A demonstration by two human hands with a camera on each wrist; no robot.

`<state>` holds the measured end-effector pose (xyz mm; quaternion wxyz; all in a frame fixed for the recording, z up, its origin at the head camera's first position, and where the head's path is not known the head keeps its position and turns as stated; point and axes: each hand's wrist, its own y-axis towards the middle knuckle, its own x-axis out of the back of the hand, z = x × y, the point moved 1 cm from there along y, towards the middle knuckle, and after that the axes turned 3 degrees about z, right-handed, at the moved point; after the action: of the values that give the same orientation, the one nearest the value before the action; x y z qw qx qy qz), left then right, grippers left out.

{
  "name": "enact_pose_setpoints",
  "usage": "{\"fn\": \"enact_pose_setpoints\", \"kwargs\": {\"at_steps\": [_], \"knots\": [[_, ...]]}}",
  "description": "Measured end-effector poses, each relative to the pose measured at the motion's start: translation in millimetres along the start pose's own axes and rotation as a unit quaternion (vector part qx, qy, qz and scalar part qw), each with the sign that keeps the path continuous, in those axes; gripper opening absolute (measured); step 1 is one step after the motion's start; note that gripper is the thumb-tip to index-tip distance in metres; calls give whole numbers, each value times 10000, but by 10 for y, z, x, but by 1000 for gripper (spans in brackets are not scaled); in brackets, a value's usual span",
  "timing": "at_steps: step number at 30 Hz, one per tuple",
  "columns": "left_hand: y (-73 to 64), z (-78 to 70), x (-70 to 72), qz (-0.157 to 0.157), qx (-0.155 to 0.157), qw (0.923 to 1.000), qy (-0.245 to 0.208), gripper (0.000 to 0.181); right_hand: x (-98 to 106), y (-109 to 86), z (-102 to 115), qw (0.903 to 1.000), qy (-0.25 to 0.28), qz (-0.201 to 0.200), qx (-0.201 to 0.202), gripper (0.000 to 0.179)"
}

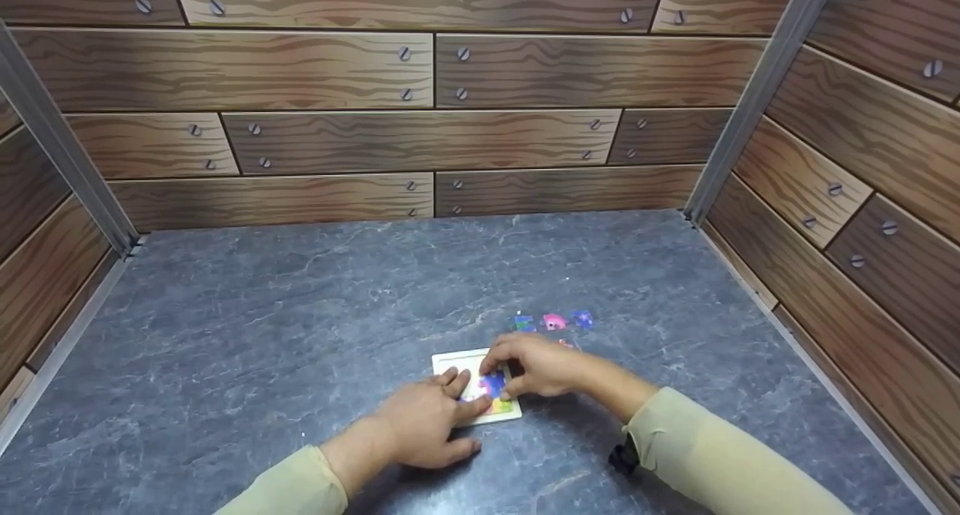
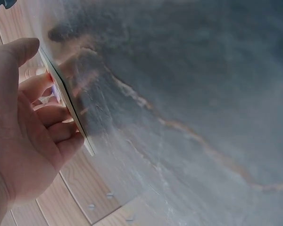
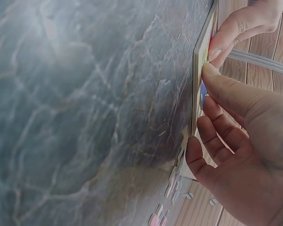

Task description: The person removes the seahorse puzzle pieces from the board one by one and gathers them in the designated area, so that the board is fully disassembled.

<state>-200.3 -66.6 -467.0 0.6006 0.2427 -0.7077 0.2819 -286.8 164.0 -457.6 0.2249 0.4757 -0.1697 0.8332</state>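
Note:
A small cream-framed jigsaw board (image 1: 442, 360) lies on the table, partly covered by both hands. My left hand (image 1: 421, 423) rests on its left and front part with fingers extended; the left wrist view shows those fingers over the board's edge (image 2: 68, 99). From the right, my right hand (image 1: 541, 365) reaches over the board and holds a blue puzzle piece (image 1: 493, 383) between thumb and curled fingers. In the right wrist view, this blue piece (image 3: 203, 94) shows between thumb and fingers. Yellow-green puzzle pieces (image 1: 502, 406) sit in the board's near right corner.
Behind the right hand lie loose puzzle pieces: a blue-green one (image 1: 524, 323), a pink one (image 1: 554, 321) and a blue-purple one (image 1: 583, 318). Another reddish piece (image 1: 566, 344) is partly hidden by that hand. Wood-patterned walls (image 1: 435, 140) enclose the grey marbled table (image 1: 300, 305).

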Motion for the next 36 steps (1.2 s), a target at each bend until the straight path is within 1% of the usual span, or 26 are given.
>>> {"fn": "enact_pose_setpoints", "kwargs": {"at_steps": [8, 13, 17, 26, 32, 36], "knots": [[18, -11, -12, 47, 27, 10000, 5, 61, -5, -22, 10, 10000, -71, -16, -64, 39], [22, -29, -1, 0, -14, 10000, 68, 61, -7, -44, 9, 9995, -288, -62, -119, 40], [21, -13, -6, 11, 4, 10000, 99, 61, -5, -34, 19, 9991, -396, -101, -77, 40], [6, 13, -22, -44, -17, 10000, 72, 60, -38, -20, 21, 9987, -489, -149, -78, 40], [9, 6, -19, -1, 28, 10000, 79, 60, -48, -28, 25, 9987, -460, -214, -93, 41], [16, 0, -12, 11, 21, 10000, 71, 60, -36, -33, 32, 9983, -539, -190, -114, 42]]}}
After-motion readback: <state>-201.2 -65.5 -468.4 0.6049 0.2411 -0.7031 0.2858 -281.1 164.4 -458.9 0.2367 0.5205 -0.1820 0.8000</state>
